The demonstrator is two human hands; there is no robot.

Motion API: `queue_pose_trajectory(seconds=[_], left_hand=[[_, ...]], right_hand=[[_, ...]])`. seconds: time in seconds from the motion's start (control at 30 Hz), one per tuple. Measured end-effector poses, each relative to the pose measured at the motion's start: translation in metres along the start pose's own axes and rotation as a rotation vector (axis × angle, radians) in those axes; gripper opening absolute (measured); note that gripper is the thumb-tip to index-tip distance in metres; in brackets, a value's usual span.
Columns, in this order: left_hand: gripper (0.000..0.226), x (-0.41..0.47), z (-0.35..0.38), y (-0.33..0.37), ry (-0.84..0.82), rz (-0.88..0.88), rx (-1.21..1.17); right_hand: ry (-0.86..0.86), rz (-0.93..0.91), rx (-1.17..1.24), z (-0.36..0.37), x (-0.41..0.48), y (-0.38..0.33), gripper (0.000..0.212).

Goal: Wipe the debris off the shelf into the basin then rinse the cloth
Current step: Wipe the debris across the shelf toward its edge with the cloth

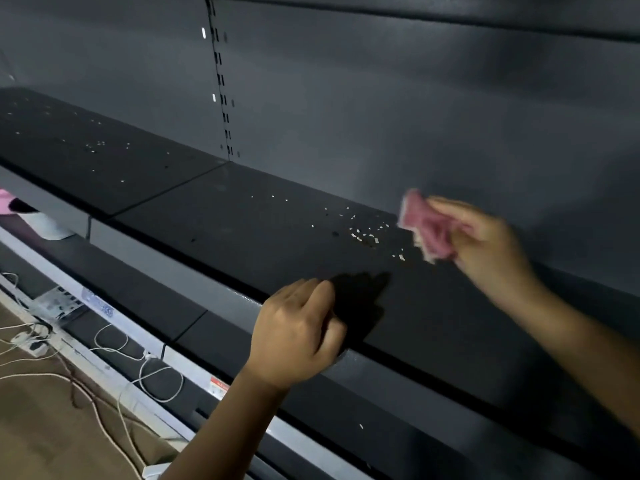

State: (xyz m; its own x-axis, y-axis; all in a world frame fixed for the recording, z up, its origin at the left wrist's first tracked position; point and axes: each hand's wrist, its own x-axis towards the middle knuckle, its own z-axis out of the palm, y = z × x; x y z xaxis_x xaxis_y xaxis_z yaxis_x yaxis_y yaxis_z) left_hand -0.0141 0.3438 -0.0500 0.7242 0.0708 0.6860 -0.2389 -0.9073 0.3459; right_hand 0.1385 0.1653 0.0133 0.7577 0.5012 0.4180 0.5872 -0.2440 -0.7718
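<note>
A long dark shelf (242,230) runs from upper left to lower right. Small white debris (363,233) lies scattered on it, just left of a crumpled pink cloth (424,226). My right hand (485,240) grips that cloth a little above the shelf; both are motion-blurred. My left hand (298,330) hangs at the shelf's front edge with fingers loosely curled, holding nothing. More white debris (93,147) dots the shelf section at far left. No basin is clearly in view.
A slotted upright (221,84) divides the grey back panel. A lower shelf (145,306) sits below the front edge. White cables (114,344) and a power strip (27,341) lie on the brown floor at left. A pink and white object (41,223) shows at far left.
</note>
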Motion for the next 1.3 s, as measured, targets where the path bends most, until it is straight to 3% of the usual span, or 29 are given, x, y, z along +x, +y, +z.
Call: queue_pose_trajectory(seconds=[0.1, 0.23, 0.47, 0.6, 0.67, 0.77, 0.87, 0.97, 1.03, 1.3], left_hand=[[0.015, 0.0, 0.003, -0.002, 0.022, 0.015, 0.001], [0.015, -0.001, 0.007, -0.005, 0.033, 0.043, -0.005], [0.013, 0.0, 0.001, -0.014, -0.058, 0.219, -0.035], [0.015, 0.007, -0.012, -0.027, -0.223, 0.279, -0.047], [0.018, 0.015, -0.023, -0.044, -0.301, 0.237, -0.017], [0.022, 0.031, -0.043, -0.085, -0.327, 0.178, 0.064], [0.02, 0.039, -0.052, -0.117, -0.324, 0.14, 0.095], [0.017, 0.035, -0.048, -0.124, -0.363, 0.117, 0.02], [0.017, 0.032, -0.045, -0.123, -0.362, 0.101, -0.027], [0.018, 0.036, -0.051, -0.122, -0.391, 0.096, -0.038]], right_hand=[[-0.018, 0.092, -0.444, -0.047, -0.052, 0.019, 0.026], [-0.11, 0.225, -0.602, -0.053, -0.101, 0.043, 0.028], [-0.041, 0.149, -0.713, 0.061, -0.014, 0.026, 0.025], [-0.083, 0.311, -0.719, 0.132, 0.043, -0.004, 0.025], [0.022, 0.3, -0.625, 0.146, 0.053, -0.014, 0.019], [0.321, 0.198, -0.567, 0.134, 0.042, -0.021, 0.023], [0.477, 0.339, -0.546, 0.085, 0.017, -0.011, 0.031], [0.351, 0.727, -0.752, 0.04, -0.009, 0.007, 0.027], [0.265, 0.854, -0.857, 0.036, -0.011, 0.018, 0.023], [0.046, 0.653, -0.961, 0.132, 0.081, 0.008, 0.034]])
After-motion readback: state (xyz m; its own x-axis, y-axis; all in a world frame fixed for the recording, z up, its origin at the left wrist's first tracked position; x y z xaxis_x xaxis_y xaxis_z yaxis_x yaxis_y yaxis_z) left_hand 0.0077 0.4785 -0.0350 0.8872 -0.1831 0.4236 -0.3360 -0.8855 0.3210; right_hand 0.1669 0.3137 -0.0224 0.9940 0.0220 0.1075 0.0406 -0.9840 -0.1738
